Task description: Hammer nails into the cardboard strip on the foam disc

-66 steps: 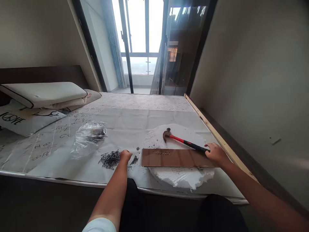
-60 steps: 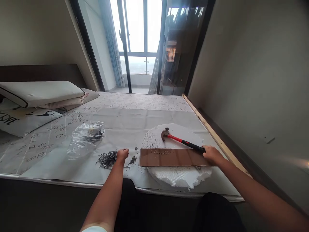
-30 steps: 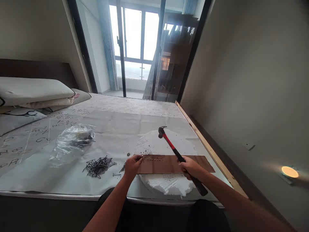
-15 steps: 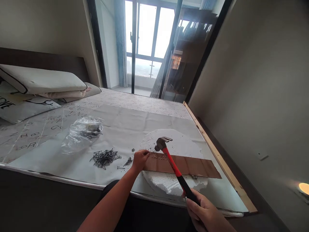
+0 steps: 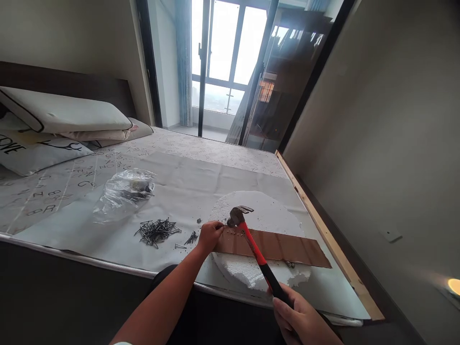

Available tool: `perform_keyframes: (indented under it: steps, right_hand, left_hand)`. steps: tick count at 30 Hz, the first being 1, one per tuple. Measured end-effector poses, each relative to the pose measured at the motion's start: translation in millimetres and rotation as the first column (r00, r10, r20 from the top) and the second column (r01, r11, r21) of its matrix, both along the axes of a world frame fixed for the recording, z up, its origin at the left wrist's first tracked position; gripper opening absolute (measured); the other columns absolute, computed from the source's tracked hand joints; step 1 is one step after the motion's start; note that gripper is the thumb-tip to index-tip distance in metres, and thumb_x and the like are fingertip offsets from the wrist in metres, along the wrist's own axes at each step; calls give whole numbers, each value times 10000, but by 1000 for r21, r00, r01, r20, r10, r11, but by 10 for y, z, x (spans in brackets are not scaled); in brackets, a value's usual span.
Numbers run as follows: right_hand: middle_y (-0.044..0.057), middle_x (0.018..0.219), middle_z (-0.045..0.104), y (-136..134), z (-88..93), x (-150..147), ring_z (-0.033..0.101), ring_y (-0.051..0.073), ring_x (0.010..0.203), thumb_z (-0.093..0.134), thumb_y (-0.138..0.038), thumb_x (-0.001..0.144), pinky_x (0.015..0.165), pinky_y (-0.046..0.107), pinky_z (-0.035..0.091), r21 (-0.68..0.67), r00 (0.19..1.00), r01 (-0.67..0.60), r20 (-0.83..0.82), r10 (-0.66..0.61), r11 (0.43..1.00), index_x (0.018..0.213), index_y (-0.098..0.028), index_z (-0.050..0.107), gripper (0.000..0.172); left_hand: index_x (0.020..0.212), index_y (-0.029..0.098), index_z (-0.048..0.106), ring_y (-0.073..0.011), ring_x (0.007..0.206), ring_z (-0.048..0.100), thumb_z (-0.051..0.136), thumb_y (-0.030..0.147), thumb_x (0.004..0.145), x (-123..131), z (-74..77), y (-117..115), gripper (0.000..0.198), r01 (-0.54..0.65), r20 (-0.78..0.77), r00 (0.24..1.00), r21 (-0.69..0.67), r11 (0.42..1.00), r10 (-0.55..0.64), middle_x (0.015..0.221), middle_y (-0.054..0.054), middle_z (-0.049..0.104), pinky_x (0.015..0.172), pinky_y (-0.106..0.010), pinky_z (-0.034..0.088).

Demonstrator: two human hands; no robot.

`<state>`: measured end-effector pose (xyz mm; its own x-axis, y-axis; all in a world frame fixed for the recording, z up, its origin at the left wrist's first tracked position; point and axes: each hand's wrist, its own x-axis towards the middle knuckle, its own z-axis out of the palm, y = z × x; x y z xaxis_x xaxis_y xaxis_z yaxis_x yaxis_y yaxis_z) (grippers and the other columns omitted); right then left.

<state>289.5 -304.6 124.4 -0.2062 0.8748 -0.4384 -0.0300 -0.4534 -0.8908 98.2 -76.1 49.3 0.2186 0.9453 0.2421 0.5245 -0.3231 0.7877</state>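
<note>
My right hand [image 5: 300, 318] grips the black end of a red-handled claw hammer [image 5: 257, 254]. Its steel head hangs just above the left end of a brown wooden strip [image 5: 283, 247]. The strip lies across a round white foam slab [image 5: 266, 215] on the bed and has several nails driven in near its left end. My left hand [image 5: 210, 235] is pinched at that left end, right beside the hammer head; what its fingers hold is too small to make out.
A heap of loose dark nails [image 5: 156, 230] lies left of my left hand on a grey sheet [image 5: 179, 182]. A crumpled clear plastic bag [image 5: 124, 191] sits farther left. Pillows [image 5: 64, 115] are stacked at the back left. A light wooden batten [image 5: 323, 230] runs along the bed's right edge.
My right hand picked the hammer up off the foam and swung it down toward the strip's left end. My left hand moved from the nail heap to that end.
</note>
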Motion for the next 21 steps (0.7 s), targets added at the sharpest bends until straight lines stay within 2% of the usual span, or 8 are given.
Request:
perform_keyframes:
  steps: [7, 17, 21]
  right_hand:
    - [-118, 512, 329, 2, 58, -26, 231, 7, 305, 561, -713, 679, 285, 144, 204, -20, 1000, 17, 20, -17, 1000, 954, -192, 463, 597]
    - [-127, 504, 350, 86, 141, -75, 253, 14, 287, 545, -731, 668, 264, 146, 247, -23, 998, 8, 58, -7, 1000, 962, -187, 435, 628]
    - [-128, 509, 348, 123, 211, -88, 256, 13, 290, 539, -686, 713, 257, 134, 224, 1, 998, 36, 52, -36, 999, 962, -192, 431, 563]
  left_hand:
    - [767, 188, 727, -178, 775, 629, 584, 181, 737, 11, -14, 6, 146, 2, 20, 1000, -4, 1000, -2, 790, -40, 711, 716, -263, 434]
    - [729, 185, 709, -172, 764, 613, 583, 186, 750, 3, -33, -17, 128, 25, 11, 1000, 67, 997, -26, 749, -39, 689, 719, -272, 442]
    - [726, 187, 705, -170, 765, 614, 589, 170, 750, 2, -77, -2, 119, 28, 16, 999, 96, 995, -30, 757, -38, 690, 722, -272, 442]
